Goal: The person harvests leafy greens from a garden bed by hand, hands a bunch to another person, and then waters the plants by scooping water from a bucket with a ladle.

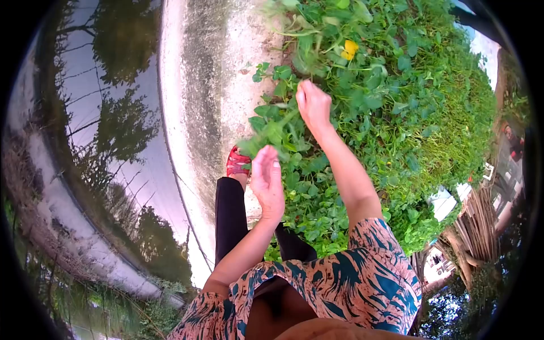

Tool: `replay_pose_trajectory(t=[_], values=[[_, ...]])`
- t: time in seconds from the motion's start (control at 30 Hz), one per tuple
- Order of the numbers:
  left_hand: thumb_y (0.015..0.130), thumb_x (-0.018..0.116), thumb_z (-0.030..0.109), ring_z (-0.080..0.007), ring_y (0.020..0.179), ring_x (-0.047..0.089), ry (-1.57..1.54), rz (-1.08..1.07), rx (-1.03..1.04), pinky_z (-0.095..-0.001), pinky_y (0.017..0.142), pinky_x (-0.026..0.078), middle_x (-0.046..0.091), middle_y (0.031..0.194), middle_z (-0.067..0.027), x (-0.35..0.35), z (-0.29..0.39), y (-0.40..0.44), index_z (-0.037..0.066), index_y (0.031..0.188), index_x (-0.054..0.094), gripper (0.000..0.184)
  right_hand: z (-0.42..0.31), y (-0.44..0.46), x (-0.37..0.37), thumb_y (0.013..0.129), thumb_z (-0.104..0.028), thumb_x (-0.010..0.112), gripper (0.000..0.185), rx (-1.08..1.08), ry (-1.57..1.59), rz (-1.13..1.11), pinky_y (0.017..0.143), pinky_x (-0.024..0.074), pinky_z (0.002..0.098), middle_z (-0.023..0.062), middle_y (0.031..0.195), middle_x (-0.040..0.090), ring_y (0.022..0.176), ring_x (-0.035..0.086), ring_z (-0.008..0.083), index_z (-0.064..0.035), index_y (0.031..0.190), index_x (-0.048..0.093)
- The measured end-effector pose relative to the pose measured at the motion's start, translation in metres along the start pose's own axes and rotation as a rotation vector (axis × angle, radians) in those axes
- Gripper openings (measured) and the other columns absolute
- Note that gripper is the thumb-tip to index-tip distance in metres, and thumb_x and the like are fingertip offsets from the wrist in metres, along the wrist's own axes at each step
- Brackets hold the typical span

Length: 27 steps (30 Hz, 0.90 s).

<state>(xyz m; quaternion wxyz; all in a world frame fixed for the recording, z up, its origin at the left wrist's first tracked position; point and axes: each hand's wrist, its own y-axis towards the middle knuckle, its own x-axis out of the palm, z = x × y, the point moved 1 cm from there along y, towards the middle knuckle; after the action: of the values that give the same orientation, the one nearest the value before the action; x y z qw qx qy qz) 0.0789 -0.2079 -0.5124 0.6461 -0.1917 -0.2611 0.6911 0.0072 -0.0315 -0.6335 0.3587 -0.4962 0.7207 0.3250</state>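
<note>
Leafy green plants (368, 102) cover the ground in front of me and to the right, with a yellow flower (349, 50) among them. Over their edge my right hand (314, 105) is closed in a fist, with blurred green stems just beside it; what it holds is too smeared to name. Lower and to the left, my left hand (267, 178) is raised with its fingers stretched out. Blurred leaves (275, 133) hang right above its fingertips.
A pale concrete ledge (207, 85) runs along the left of the plants, with water (136, 124) beyond it. My red shoe (238, 161) rests on the ledge. Bundled sticks (476, 226) and a white object (442, 204) lie at the right.
</note>
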Motion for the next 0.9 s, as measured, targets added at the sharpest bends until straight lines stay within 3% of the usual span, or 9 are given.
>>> replay_pose_trajectory(t=[0.1, 0.23, 0.3, 0.37, 0.47, 0.63, 0.7, 0.8, 0.9], values=[[0.083, 0.056, 0.0, -0.0306, 0.118, 0.048, 0.474, -0.073, 0.409, -0.0369, 0.102, 0.037, 0.049, 0.127, -0.0189, 0.002, 0.009, 0.005, -0.002, 0.133, 0.039, 0.053, -0.046, -0.017, -0.054, 0.083, -0.005, 0.054, 0.006, -0.052, 0.211, -0.169, 0.051, 0.048, 0.0369, 0.0119, 0.065, 0.054, 0.053, 0.055, 0.0259, -0.0028, 0.078, 0.052], [0.078, 0.06, 0.002, -0.0354, 0.119, 0.048, 0.713, -0.145, 0.295, -0.0404, 0.099, 0.04, 0.047, 0.13, -0.0217, 0.011, 0.018, 0.008, 0.0, 0.139, 0.03, 0.068, -0.106, -0.043, -0.08, 0.085, -0.006, 0.055, 0.006, 0.09, 0.564, -0.435, 0.053, 0.0514, 0.0352, 0.01, 0.069, 0.059, 0.056, 0.059, 0.0209, -0.0032, 0.081, 0.057], [0.089, 0.056, 0.014, -0.0233, 0.08, 0.06, 0.414, -0.217, -0.051, -0.031, 0.07, 0.049, 0.06, 0.099, -0.0165, 0.0, -0.005, 0.01, 0.0, 0.126, 0.045, 0.041, -0.111, -0.02, -0.083, 0.087, -0.01, 0.053, 0.011, -0.103, 0.563, -0.445, 0.054, 0.0504, 0.0322, 0.0081, 0.068, 0.059, 0.057, 0.058, 0.0174, -0.0049, 0.079, 0.058], [0.095, 0.051, 0.021, -0.0141, 0.06, 0.055, 0.069, -0.218, -0.354, -0.0252, 0.054, 0.046, 0.062, 0.082, -0.0105, -0.007, -0.014, 0.01, 0.001, 0.116, 0.053, 0.029, -0.074, 0.017, -0.048, 0.091, -0.018, 0.051, 0.018, 0.267, 0.8, -0.491, 0.061, 0.0508, 0.0283, 0.0041, 0.076, 0.064, 0.061, 0.059, 0.0142, -0.0051, 0.09, 0.063], [0.098, 0.046, 0.027, -0.0056, 0.053, 0.042, -0.117, 0.021, -0.364, -0.0202, 0.047, 0.035, 0.052, 0.067, -0.0008, -0.01, -0.013, 0.009, 0.003, 0.1, 0.057, 0.027, -0.002, 0.094, 0.035, 0.086, -0.012, 0.051, 0.025, 0.41, 0.613, -0.226, 0.079, 0.0493, 0.0308, 0.01, 0.092, 0.068, 0.082, 0.063, 0.0173, -0.0028, 0.104, 0.065], [0.097, 0.048, 0.024, -0.0056, 0.053, 0.039, -0.202, 0.123, -0.438, -0.0205, 0.048, 0.033, 0.049, 0.066, 0.0011, -0.026, -0.015, 0.013, 0.006, 0.098, 0.058, 0.021, 0.088, 0.137, 0.157, 0.089, -0.014, 0.054, 0.035, 0.466, -0.246, -0.517, 0.075, 0.0523, 0.0315, 0.0148, 0.119, 0.06, 0.085, 0.066, 0.0205, -0.002, 0.121, 0.055], [0.096, 0.049, 0.023, -0.0061, 0.053, 0.039, -0.207, 0.133, -0.464, -0.0212, 0.049, 0.033, 0.049, 0.065, 0.0012, -0.027, -0.014, 0.016, 0.006, 0.095, 0.059, 0.02, 0.073, 0.13, 0.177, 0.095, -0.03, 0.046, 0.047, 0.785, 0.542, -0.278, 0.065, 0.0495, 0.0255, 0.0122, 0.116, 0.06, 0.077, 0.061, 0.0134, -0.0018, 0.132, 0.043], [0.096, 0.05, 0.021, -0.0068, 0.052, 0.038, -0.221, 0.132, -0.504, -0.0225, 0.05, 0.034, 0.05, 0.065, 0.001, -0.029, -0.014, 0.018, 0.006, 0.095, 0.059, 0.018, 0.046, 0.11, 0.176, 0.098, -0.039, 0.036, 0.045, 0.855, 0.867, -0.464, 0.056, 0.0408, 0.0218, 0.0062, 0.096, 0.064, 0.064, 0.047, 0.0094, -0.0026, 0.122, 0.047], [0.095, 0.051, 0.022, -0.007, 0.052, 0.038, -0.252, 0.141, -0.482, -0.0222, 0.05, 0.035, 0.049, 0.066, 0.0007, -0.024, -0.012, 0.02, 0.005, 0.095, 0.059, 0.018, 0.025, 0.079, 0.148, 0.096, -0.04, 0.043, 0.042, 0.862, 1.197, -0.276, 0.052, 0.0381, 0.0224, 0.0064, 0.084, 0.061, 0.057, 0.048, 0.008, -0.0025, 0.112, 0.053]])
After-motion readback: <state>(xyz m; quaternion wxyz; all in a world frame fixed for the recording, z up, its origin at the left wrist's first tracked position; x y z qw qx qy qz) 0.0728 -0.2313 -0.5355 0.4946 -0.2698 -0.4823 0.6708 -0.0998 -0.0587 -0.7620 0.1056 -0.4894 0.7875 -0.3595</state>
